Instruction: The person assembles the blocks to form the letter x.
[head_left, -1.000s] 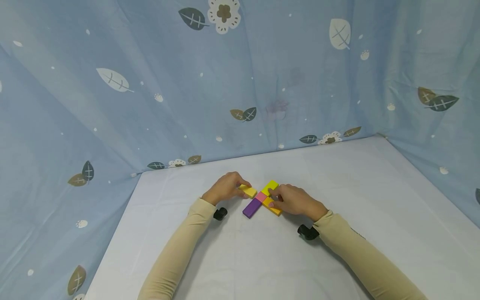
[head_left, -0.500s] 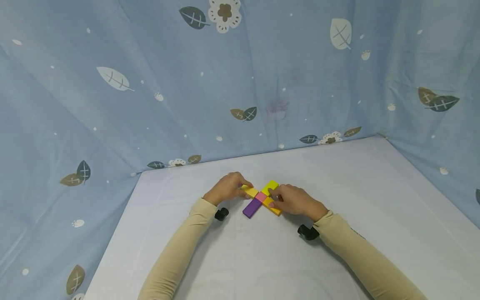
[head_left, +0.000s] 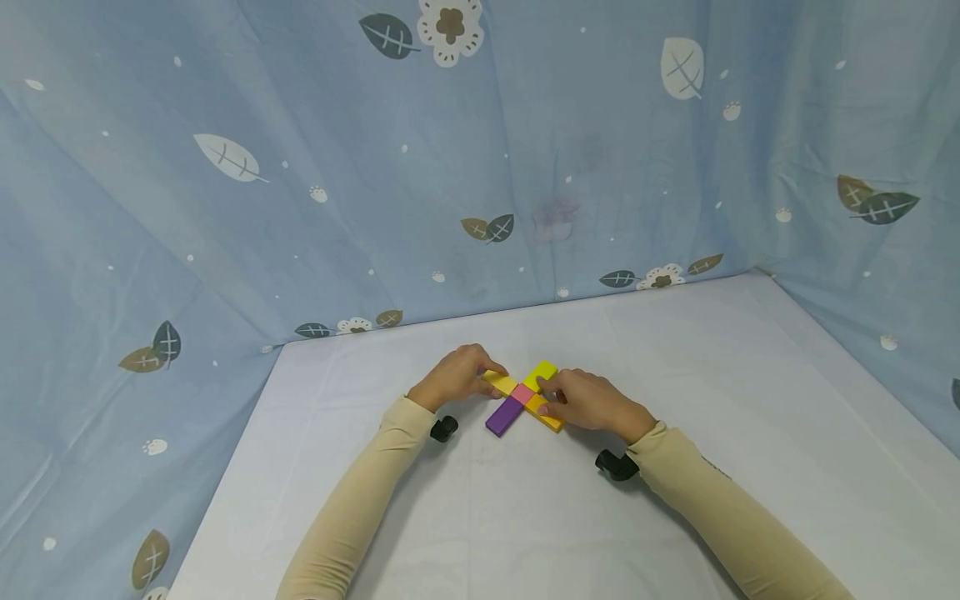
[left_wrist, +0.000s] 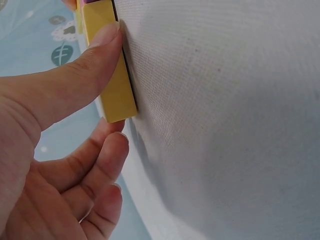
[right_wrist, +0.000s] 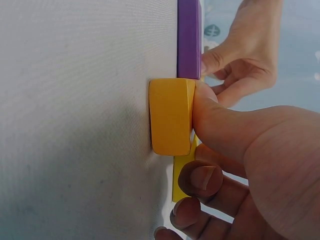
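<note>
Flat coloured blocks form a cross on the white cloth. A pink square block (head_left: 522,394) is at its centre, with a purple block (head_left: 503,416), a lime-yellow block (head_left: 542,371), an orange block (head_left: 549,420) and a light yellow block (head_left: 500,382) around it. My left hand (head_left: 460,372) pinches the light yellow block by its long sides, its inner end against the pink one. The left wrist view shows the thumb along that block's side. My right hand (head_left: 592,401) rests its thumb on the orange block (right_wrist: 170,117) and its index finger on the lime-yellow one.
White cloth (head_left: 480,517) covers the table. A blue curtain (head_left: 375,192) with leaf prints hangs behind it and along both sides. Black wrist cameras (head_left: 617,465) sit low beneath both forearms, close to the cloth.
My left hand has slid the light yellow block a little to the right, closing the gap to the pink block. My right hand and the other blocks stay in place.
</note>
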